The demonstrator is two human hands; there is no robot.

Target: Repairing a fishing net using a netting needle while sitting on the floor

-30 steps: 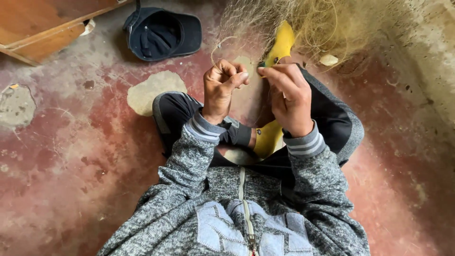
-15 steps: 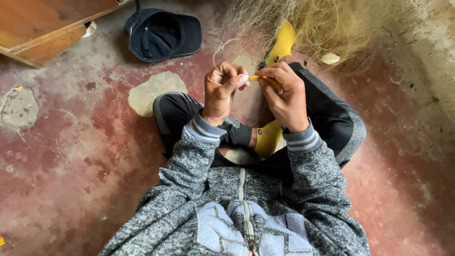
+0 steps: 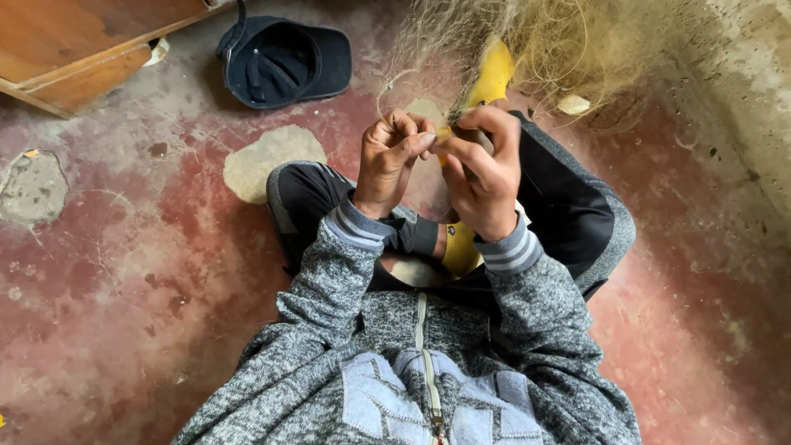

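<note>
At the far left a wooden board (image 3: 78, 49) lies on the worn red floor (image 3: 124, 272), and a dark blue cap (image 3: 284, 62) rests upside down just beyond the person's crossed legs. The left hand (image 3: 394, 161) is closed, thumb and forefinger pinching fine strands of the pale fishing net (image 3: 568, 49) that spills down from the upper right. A second ago the two hands were a little apart, with the right one lower; now they have drawn together until the fingertips touch. The right hand (image 3: 482, 177) is curled around a small yellowish netting needle (image 3: 445, 136), only its tip showing between the fingers, so its exact shape is hard to tell. That closing-up suggests a knot or mesh being worked tight at the point where the hands meet. A yellow slipper (image 3: 493, 76) peeks out behind the hands, under the net.
</note>
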